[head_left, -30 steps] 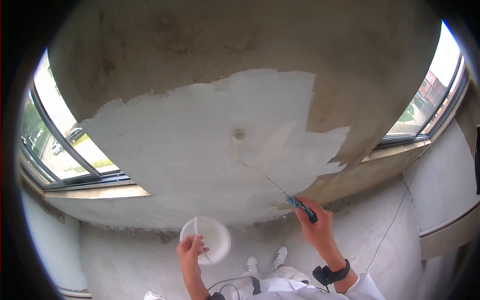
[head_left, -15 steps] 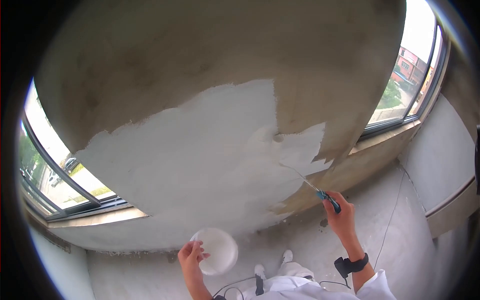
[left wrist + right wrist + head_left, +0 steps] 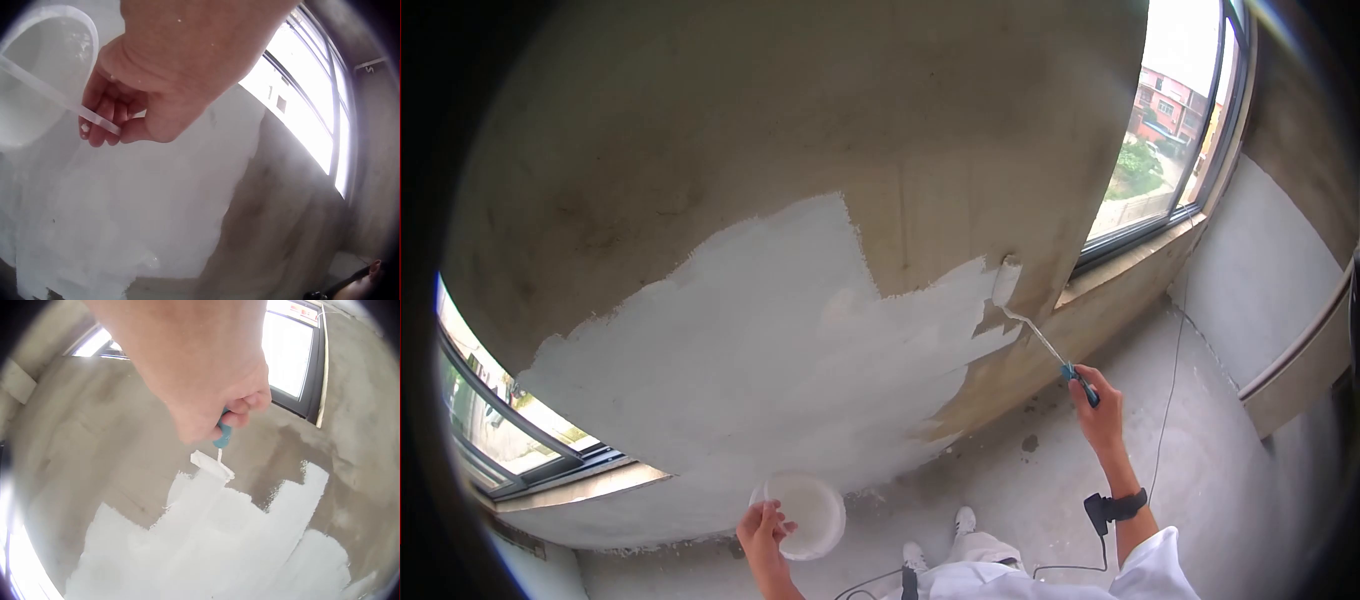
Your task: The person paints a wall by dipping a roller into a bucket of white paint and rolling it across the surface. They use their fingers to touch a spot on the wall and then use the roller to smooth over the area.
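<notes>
My right hand (image 3: 1103, 408) grips the teal handle (image 3: 1081, 385) of a paint roller, thumb and fingers curled round it. The white roller sleeve (image 3: 1007, 280) lies against the wall at the right edge of the white paint (image 3: 770, 350); in the right wrist view, a fresh white strip trails from the sleeve (image 3: 211, 464). Low at the left, my left hand (image 3: 762, 528) holds up a white bucket (image 3: 838, 517) by its thin plastic bail handle (image 3: 47, 92), pinched between thumb and fingers. A white blob sits on one fingertip. Whitish liquid shows inside the bucket.
Bare grey-brown wall (image 3: 700, 130) surrounds the jagged white area above and to the right. Windows stand on the left (image 3: 510, 425) and right (image 3: 1165, 130), with sills below. A thin cable (image 3: 1168, 410) crosses the speckled floor (image 3: 1090, 460) right of my white shoes (image 3: 965, 520).
The view has turned to the right. The roller has travelled rightward across the white paint to its right edge, my right hand moving with it. My left hand still holds the bucket.
</notes>
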A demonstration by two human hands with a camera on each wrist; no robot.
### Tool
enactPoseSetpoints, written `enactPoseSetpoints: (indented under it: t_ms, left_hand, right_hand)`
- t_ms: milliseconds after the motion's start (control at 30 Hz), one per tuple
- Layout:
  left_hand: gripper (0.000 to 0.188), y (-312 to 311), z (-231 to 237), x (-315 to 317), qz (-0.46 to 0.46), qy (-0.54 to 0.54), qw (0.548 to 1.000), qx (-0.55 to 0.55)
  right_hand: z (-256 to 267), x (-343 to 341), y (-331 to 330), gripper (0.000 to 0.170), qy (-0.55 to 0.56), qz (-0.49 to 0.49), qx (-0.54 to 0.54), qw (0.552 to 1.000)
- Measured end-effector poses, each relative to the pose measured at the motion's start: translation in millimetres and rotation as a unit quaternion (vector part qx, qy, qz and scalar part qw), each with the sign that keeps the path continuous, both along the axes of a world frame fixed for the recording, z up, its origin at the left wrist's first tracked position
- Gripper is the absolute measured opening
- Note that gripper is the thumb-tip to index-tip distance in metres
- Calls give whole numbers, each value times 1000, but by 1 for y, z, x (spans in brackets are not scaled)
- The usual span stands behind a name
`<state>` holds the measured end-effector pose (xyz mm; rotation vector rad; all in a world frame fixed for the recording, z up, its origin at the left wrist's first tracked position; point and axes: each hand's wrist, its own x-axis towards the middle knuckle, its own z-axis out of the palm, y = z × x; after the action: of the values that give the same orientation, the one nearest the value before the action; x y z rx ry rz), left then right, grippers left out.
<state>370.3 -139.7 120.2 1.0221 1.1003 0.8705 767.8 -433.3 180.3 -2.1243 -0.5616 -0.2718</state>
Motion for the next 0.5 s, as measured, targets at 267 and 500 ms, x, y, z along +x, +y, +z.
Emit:
enactPoseSetpoints:
  t_ms: [267,500]
  left_hand:
    - [20,-9,-8,-9,-8,-40,999,-17]
    - [18,-18,-1,-28,-1,-56,998,-14]
  right_hand:
    - [14,-44,27,20,134,100,99,981]
    - [46,-107,77,22,101,192,69,974]
